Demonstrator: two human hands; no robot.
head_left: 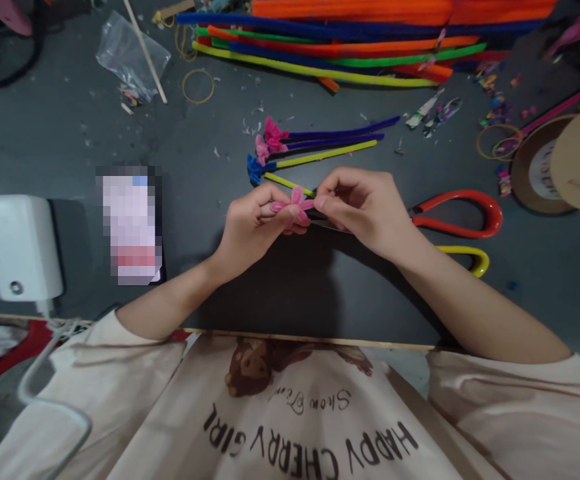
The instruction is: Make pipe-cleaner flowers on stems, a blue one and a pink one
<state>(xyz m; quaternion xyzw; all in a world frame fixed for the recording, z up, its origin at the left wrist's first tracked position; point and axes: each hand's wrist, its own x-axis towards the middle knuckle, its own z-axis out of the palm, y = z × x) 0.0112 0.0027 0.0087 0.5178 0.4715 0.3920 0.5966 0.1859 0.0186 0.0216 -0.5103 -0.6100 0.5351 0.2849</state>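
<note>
A pink pipe-cleaner flower (297,196) with several looped petals is pinched between the thumb and fingers of my left hand (250,230). My right hand (370,210) has its thumb and index finger closed on the petal at the flower's right side. Just beyond my hands lie pipe-cleaner flowers on long stems: a blue flower (255,169), a light pink flower (261,151) and a deep pink flower (274,135). Their stems are purple and yellow. Another yellow stem (287,183) runs partly behind my right hand.
Loose pipe cleaners (320,61) lie along the far side. A red looped handle (493,217) and a yellow handle (481,261) show beside my right forearm. Ribbon spools (535,180) stand at right. Leftward are a phone (130,227), a white power bank (23,247) and a plastic bag (130,57).
</note>
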